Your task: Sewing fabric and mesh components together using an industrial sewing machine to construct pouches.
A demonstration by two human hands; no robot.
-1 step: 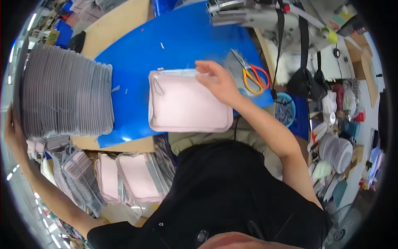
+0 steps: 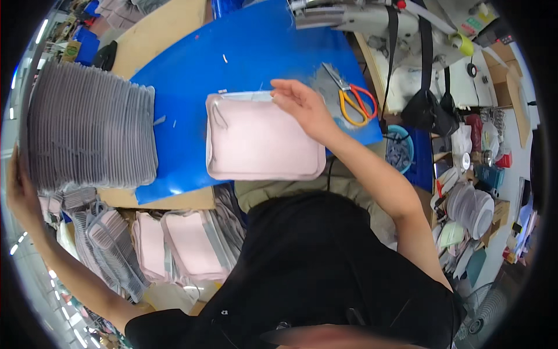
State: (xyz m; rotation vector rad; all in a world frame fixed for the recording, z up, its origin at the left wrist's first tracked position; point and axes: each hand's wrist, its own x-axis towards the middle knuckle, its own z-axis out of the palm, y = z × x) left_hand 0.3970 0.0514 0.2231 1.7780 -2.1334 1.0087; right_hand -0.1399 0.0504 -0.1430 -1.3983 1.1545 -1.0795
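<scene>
A flat, rounded rectangular piece with a pale pink face and grey-white edging (image 2: pixel 261 139) lies on the blue work surface in front of me. A thin strap or cord loop lies at its left side. My right hand (image 2: pixel 303 110) is over its far right corner, fingers loosely stretched and thumb apart, gripping nothing; whether it touches is unclear. At the far left rises a tall stack of thin grey pieces (image 2: pixel 93 128). Against the stack's outer side is my left hand (image 2: pixel 22 186), fingers extended upward and partly hidden at the picture's rim.
Scissors with red and orange handles (image 2: pixel 354 104) lie right of the pink piece. A sewing machine (image 2: pixel 349 17) stands at the far right, black straps hanging beside it. A light-blue bin of scraps (image 2: pixel 400 148) sits lower right. More pink and grey pieces (image 2: pixel 195 244) are bundled below the table's left edge.
The whole view has shifted slightly. Both hands keep nearly the same places, at the stack and at the pink piece's far right corner.
</scene>
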